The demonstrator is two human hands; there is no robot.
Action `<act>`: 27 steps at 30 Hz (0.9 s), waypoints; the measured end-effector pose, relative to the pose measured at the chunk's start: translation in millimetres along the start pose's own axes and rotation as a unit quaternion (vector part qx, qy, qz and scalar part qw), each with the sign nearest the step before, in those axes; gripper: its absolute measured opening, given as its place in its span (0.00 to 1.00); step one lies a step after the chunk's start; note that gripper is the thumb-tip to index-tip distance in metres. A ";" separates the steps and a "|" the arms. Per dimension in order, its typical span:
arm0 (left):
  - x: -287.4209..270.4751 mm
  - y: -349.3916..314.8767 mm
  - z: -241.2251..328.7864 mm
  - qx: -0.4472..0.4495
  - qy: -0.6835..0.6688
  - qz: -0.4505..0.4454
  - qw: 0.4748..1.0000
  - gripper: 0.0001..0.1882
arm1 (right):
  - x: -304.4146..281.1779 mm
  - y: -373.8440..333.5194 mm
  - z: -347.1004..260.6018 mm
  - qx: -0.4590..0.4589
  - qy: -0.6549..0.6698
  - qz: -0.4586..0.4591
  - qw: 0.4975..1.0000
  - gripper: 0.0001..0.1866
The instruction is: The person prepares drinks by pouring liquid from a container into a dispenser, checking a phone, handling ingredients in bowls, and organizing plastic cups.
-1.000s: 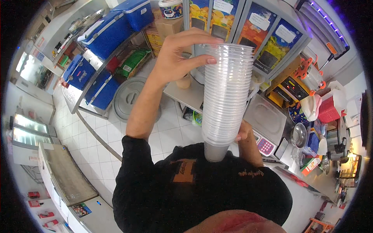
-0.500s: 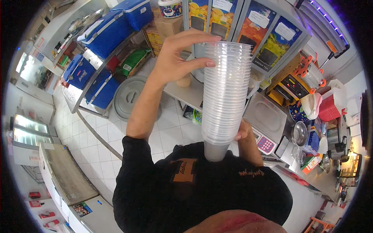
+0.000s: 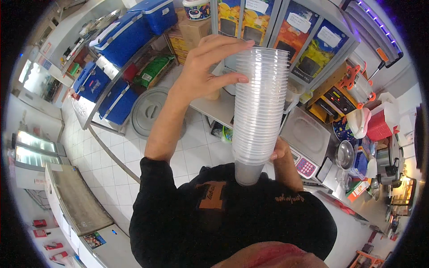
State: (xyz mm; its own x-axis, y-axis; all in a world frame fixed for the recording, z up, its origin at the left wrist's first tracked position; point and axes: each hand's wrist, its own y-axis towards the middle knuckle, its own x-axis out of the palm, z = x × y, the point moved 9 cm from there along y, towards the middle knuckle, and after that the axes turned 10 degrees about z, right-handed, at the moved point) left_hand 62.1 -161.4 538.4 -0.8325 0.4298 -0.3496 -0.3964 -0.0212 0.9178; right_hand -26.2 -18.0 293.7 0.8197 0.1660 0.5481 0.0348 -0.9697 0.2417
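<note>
A tall stack of clear plastic cups [image 3: 260,107] stands nearly upright in front of my chest, its open rims at the top and the closed base near my black shirt. My left hand [image 3: 208,67] grips the upper end from the left side. Its fingertips touch the topmost rim, and the thumb presses on the rims a little lower. My right hand [image 3: 280,149] holds the lower part from the right; most of its fingers are hidden behind the cups.
A kitchen scale [image 3: 306,134] sits on the counter at right, near a metal bowl [image 3: 344,154] and a yellow-and-black machine [image 3: 333,100]. Drink dispensers [image 3: 295,40] stand ahead. To the left are a grey lidded bin [image 3: 149,111], blue coolers [image 3: 123,40] and a chest freezer [image 3: 82,196].
My left hand shifts very slightly at the top of the stack, its thumb a touch lower. The cups and my right hand stay almost where they were.
</note>
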 end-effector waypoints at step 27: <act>-5.2 -8.9 -6.9 0.005 0.042 -0.008 0.999 0.39 | -12.2 6.1 10.3 0.018 -0.016 -0.037 0.999 0.62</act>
State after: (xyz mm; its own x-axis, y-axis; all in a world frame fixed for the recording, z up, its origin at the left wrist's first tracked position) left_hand 67.2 -169.6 530.8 -0.8556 0.3532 -0.3785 -0.4066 -0.0058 0.9136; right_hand -30.1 -27.8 280.2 0.8318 0.2314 0.5046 0.1149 -0.9610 0.2514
